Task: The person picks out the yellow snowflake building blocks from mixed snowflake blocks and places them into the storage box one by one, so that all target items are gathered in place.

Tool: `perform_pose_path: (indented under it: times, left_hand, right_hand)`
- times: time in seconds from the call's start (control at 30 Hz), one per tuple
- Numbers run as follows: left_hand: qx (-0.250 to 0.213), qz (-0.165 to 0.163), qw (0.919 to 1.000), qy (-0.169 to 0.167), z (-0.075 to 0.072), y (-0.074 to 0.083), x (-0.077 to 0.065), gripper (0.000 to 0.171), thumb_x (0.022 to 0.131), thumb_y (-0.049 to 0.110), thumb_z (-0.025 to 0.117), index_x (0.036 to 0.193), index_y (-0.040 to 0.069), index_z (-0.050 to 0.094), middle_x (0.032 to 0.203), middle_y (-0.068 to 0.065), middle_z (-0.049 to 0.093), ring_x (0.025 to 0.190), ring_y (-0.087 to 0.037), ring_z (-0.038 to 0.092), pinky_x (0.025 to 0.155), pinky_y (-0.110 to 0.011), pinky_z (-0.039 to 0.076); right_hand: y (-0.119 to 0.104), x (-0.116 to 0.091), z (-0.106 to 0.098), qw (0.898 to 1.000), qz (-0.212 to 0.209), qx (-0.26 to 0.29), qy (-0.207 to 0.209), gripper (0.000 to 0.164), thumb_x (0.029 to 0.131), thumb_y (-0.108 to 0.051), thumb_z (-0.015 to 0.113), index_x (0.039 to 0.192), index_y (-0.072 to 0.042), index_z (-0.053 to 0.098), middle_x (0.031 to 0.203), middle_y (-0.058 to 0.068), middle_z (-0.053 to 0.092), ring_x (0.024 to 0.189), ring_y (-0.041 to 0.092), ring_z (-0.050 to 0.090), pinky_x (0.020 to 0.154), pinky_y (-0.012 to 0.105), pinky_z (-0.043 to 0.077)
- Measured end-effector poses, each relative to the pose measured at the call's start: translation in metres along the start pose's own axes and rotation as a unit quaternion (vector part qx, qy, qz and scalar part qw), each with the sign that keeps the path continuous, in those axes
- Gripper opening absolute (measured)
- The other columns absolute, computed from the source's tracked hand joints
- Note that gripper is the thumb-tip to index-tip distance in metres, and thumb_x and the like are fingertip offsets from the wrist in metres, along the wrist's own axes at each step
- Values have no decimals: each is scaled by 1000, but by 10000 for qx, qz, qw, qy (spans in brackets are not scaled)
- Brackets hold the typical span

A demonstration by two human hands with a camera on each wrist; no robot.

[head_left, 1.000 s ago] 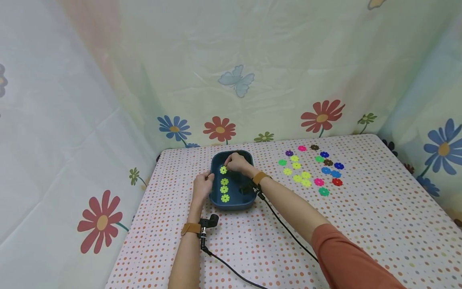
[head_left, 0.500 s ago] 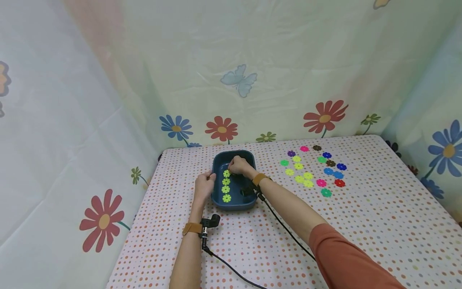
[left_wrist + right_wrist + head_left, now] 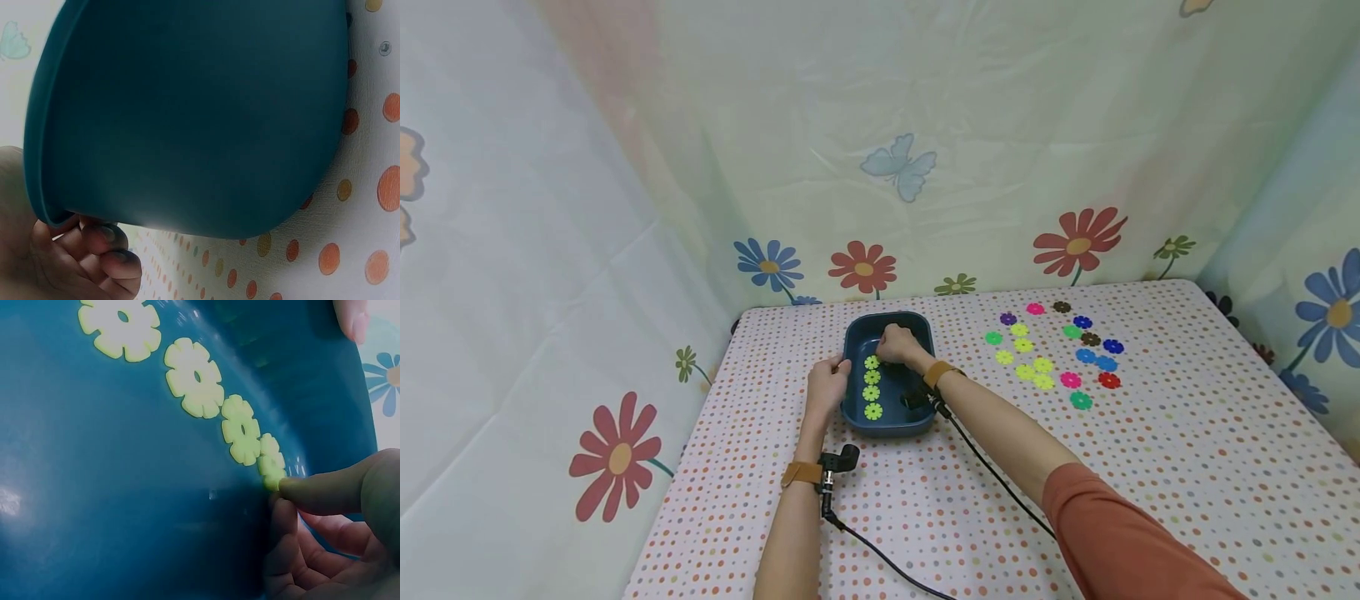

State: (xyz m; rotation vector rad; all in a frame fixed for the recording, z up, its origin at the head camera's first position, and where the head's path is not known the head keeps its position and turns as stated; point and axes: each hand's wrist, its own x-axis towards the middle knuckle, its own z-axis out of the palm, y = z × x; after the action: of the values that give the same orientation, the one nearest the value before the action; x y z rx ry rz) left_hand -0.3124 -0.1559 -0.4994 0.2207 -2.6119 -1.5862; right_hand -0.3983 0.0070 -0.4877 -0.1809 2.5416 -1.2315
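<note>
A dark blue rectangular basin [image 3: 889,430] stands on the dotted table. My left hand [image 3: 828,385] grips its left rim; in the left wrist view, the fingers curl up under the rim from outside. Inside the basin, several yellow-green flower-shaped plastic discs [image 3: 872,393] lie in a lengthwise row near the left wall. My right hand [image 3: 901,346] reaches in at the far end. In the right wrist view, its thumb and forefinger pinch the edge of the farthest yellow flower-shaped disc [image 3: 271,461], which sits close against its neighbour [image 3: 241,430]. The fingertips partly hide that disc.
Right of the basin, loose flower-shaped discs lie scattered on the table, among them yellow [image 3: 1042,382], light blue [image 3: 1086,356], red [image 3: 1108,380], green [image 3: 1081,401] and brown [image 3: 1062,307] ones. Black cables [image 3: 891,564] run from both wrist cameras. A printed cloth backdrop [image 3: 955,225] rises behind the table.
My right hand has brought the farthest yellow disc nearer to the row, closing the gap. My left hand has stayed on the rim. The head view has shifted slightly.
</note>
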Motion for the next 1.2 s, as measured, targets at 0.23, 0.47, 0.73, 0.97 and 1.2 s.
perform_pose_path:
  times: [0.23, 0.47, 0.73, 0.97, 1.2]
  left_hand:
    - [54, 36, 10000, -1, 1, 2, -1, 45, 107, 23, 52, 144, -1, 53, 139, -19, 60, 128, -30, 57, 102, -45, 48]
    - [122, -36, 9999, 7, 2, 4, -3, 45, 107, 25, 51, 145, 0, 53, 139, -18, 60, 123, -28, 59, 100, -44, 49]
    - [161, -73, 9998, 3, 1, 4, -2, 46, 107, 25, 50, 146, 0, 52, 143, -17, 57, 127, -25, 57, 103, -44, 47]
    - [133, -139, 9998, 43, 1, 2, -2, 47, 107, 26, 50, 147, 0, 51, 143, -16, 57, 121, -25, 59, 98, -43, 49]
    - [60, -131, 9999, 61, 1, 2, -2, 47, 107, 26, 51, 146, 0, 51, 146, -17, 55, 134, -29, 51, 107, -46, 44]
  right_hand:
    - [1, -2, -1, 10000, 38, -57, 8, 42, 91, 0, 54, 52, -11, 44, 50, 2, 40, 41, 14, 35, 47, 27, 34]
    - [0, -4, -2, 9995, -218, -229, 57, 45, 92, -2, 57, 51, -12, 45, 49, 0, 40, 42, 14, 36, 46, 27, 34]
    - [-7, -17, -11, 9978, -658, 17, 88, 21, 94, -4, 59, 73, -2, 66, 62, 1, 51, 58, 17, 50, 60, 29, 42]
    - [-8, -24, -29, 9956, -886, 229, 177, 14, 96, -10, 65, 99, 2, 73, 87, 9, 66, 80, 24, 60, 74, 35, 49]
    - [-3, -28, -50, 9938, -987, 447, 238, 18, 96, -9, 65, 106, 4, 73, 96, 13, 67, 81, 22, 59, 78, 37, 51]
